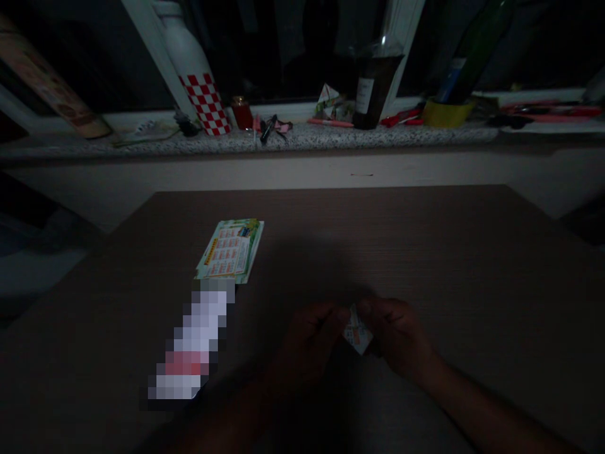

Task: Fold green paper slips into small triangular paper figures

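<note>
A dim room, with a person's bare forearms reaching in from the near side over a dark wood-grain table. The left hand and the right hand are close together, right of the table's middle. Between them is a small folded paper, pale with blue and orange print, one corner pointing toward the person. Thumb and fingers of each hand pinch its sides; shadow hides the exact grip.

To the left of the hands, well apart from them, lies a stack of printed calendar sheets, green-edged, with rows of orange and dark figures. Just nearer the person is a long, pale object, blurred into squares, with a reddish patch; I cannot tell what it is.

Beyond the table, a speckled stone windowsill runs below dark windowpanes. On it, from left to right, stand a white bottle with red checks, a small red jar, a dark bag with a white label and a tilted green bottle.
</note>
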The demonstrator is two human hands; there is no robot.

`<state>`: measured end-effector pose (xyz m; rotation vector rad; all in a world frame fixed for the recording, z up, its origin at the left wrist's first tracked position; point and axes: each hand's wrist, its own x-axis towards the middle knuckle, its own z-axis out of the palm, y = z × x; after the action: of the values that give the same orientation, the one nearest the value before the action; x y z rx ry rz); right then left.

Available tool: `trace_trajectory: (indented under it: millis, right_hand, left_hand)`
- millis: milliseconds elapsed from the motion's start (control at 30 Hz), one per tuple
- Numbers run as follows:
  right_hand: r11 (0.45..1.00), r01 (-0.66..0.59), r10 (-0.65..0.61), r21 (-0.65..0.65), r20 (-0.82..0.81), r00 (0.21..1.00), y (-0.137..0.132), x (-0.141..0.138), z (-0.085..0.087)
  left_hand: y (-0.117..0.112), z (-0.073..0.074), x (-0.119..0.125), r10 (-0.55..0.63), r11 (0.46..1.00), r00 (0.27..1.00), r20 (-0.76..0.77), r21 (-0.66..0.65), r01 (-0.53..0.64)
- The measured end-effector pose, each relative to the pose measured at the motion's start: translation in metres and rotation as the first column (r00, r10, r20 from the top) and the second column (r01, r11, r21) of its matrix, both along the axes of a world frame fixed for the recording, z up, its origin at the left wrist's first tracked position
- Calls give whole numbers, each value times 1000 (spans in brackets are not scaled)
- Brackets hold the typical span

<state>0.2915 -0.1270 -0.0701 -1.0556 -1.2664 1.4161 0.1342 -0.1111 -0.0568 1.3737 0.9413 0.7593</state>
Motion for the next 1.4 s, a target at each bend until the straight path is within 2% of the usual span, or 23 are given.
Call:
trace_trajectory:
  millis: [67,133,233,300,400,467,500,533,600,667,733,800,900,1100,1233,1400]
  right_hand:
    - [1000,-20,20,-4,24,1000,2,2,-3]
    - [998,-23,17,53,112,994,3,7,-4]
    - [965,7,-96,262,329,939,6,17,0]
    - [908,-56,-135,416,415,900,7,22,3]
    - [775,-131,-194,618,430,882,9,24,4]
    - [728,-135,-215,672,410,886,9,23,2]
    - [724,-124,-224,678,401,888,9,22,1]
    - [729,-105,-238,677,393,888,9,22,0]
    - [742,-63,-270,667,383,883,8,22,1]
    - [758,-45,-273,651,379,884,7,22,2]
    - [776,-37,-262,630,375,889,7,23,4]
    - [799,-27,-253,600,377,891,7,22,5]
    - [840,16,-256,542,371,893,7,18,7]
    - [948,75,-164,308,274,948,8,11,9]
    - [974,116,-156,194,203,967,8,9,7]
    - [990,138,-140,28,52,989,10,7,-1]
  left_hand:
    - [2,0,-1,-4,1000,1000,-29,-3,4]
    - [5,0,-2,3,999,1000,-30,-48,-4]
    - [10,-2,-3,63,980,998,31,-192,-56]
    - [13,-5,-3,125,949,988,91,-302,-93]
    - [15,-8,-3,157,895,972,173,-440,-66]
    - [15,-6,-4,105,890,984,144,-454,-29]
    - [14,-5,-6,75,910,993,86,-414,-33]
    - [14,-2,-7,63,942,998,1,-331,-59]
    - [13,4,-11,107,992,978,-179,-40,-116]
    - [13,9,-15,158,964,953,-260,248,-92]
    - [12,12,-16,122,920,947,-296,393,4]
    - [12,13,-16,61,906,941,-332,415,88]
    - [11,12,-14,34,922,932,-362,370,110]
    - [10,8,-12,68,930,942,-328,362,59]
    - [10,8,-11,79,945,946,-316,325,30]
    - [10,5,-8,153,973,967,-205,205,-110]
